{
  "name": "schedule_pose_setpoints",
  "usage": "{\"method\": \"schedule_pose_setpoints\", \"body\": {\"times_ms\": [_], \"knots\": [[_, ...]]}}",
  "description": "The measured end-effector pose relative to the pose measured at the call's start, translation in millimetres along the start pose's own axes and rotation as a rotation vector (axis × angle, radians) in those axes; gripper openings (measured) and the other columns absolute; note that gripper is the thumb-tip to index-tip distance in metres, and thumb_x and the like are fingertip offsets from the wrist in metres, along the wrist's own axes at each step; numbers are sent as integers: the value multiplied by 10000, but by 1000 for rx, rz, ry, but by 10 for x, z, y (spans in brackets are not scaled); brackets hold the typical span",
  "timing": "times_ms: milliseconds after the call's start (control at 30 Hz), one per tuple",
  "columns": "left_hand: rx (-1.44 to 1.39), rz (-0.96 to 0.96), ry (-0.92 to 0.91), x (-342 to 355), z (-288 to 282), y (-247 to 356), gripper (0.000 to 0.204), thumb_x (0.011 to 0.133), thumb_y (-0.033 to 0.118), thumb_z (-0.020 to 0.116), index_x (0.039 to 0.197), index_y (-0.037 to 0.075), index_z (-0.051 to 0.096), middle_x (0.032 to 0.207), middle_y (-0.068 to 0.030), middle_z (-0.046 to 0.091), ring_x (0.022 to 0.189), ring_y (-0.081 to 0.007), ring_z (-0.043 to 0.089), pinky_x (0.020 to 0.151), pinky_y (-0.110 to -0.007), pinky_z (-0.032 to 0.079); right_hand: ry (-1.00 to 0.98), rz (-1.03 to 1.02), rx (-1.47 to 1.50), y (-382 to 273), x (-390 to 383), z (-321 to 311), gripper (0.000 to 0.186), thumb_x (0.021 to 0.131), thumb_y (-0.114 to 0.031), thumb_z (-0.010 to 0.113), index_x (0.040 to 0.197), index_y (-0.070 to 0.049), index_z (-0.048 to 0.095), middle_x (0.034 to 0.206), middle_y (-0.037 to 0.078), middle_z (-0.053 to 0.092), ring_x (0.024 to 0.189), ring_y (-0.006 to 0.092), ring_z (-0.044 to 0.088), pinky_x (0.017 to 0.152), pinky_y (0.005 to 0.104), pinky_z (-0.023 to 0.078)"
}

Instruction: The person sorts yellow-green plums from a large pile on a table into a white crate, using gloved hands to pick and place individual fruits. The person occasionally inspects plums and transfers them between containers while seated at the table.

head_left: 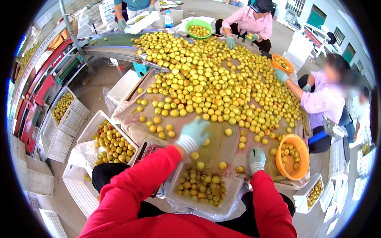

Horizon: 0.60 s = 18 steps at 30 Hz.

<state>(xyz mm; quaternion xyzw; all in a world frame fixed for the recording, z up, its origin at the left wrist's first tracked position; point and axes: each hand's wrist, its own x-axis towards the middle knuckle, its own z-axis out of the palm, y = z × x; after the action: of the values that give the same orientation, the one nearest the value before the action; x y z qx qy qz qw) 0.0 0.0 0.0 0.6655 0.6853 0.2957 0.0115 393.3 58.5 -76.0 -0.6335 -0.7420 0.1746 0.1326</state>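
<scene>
Worktop: the heap of yellow-green fruit [210, 79] is being carried on the cloth-covered worktop [214, 152] from 11 to 3 o'clock.
White crate, 6 o'clock: fruit is being held in the near white crate [234, 188].
White crate, 8 o'clock: redder fruit is being held in the side crate [90, 129].
Basins: fruit is being held in the orange basin [303, 152] at 4, the far orange basin [290, 69] at 2 and the green basin [199, 22] at 12.
Writing: printed characters and digits are being borne by the pale beam [39, 55] at 10; a blue label, too small to read, is being worn by the bottle [169, 22] near 12.
Left hand [194, 133], centre: fingers are being held loosely extended over the worktop; any grip cannot be told.
Right hand [257, 158], 4 o'clock: fingers are being held slightly bent, near the orange basin; any grip cannot be told.
Hidden: both palms are being concealed; the dark tray [150, 149] is being partly covered by the left sleeve [145, 174].
Cut off: the co-worker [137, 12] at 11 is being cropped by the upper edge.
</scene>
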Motion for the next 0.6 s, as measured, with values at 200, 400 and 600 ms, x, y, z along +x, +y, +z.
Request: {"method": "schedule_pose_setpoints", "body": {"times_ms": [200, 400, 600], "knots": [[252, -310, 52, 1181, -378, -1352, 631, 850, 338, 704, 1409, 97, 540, 1427, -202, 552, 1234, -385, 594, 1014, -460, 519, 252, -299, -184, -369, 372, 435, 414, 841, -224, 726, 1230, -105, 643, 1306, 149, 601, 1200, 387, 554, 1019, 516, 444], [538, -557, 157, 2531, -857, -2812, 720, 867, 499, 690, 1414, 78, 484, 1402, -176, 549, 1253, -350, 595, 1011, -462, 528, 171, -251, -149, -460, 282, 386, 532, 820, -246, 732, 1307, -103, 572, 1400, 157, 525, 1296, 409, 461, 1076, 558, 359], [529, -513, 111, 3240, -819, -3674, 838, 896, 616, 610, 1551, 131, 414, 1520, -221, 488, 1415, -364, 458, 1146, -475, 405, 119, -257, -150, -479, 272, 347, 574, 815, -218, 722, 1334, -58, 538, 1421, 212, 479, 1307, 450, 421, 1107, 562, 316]]}}
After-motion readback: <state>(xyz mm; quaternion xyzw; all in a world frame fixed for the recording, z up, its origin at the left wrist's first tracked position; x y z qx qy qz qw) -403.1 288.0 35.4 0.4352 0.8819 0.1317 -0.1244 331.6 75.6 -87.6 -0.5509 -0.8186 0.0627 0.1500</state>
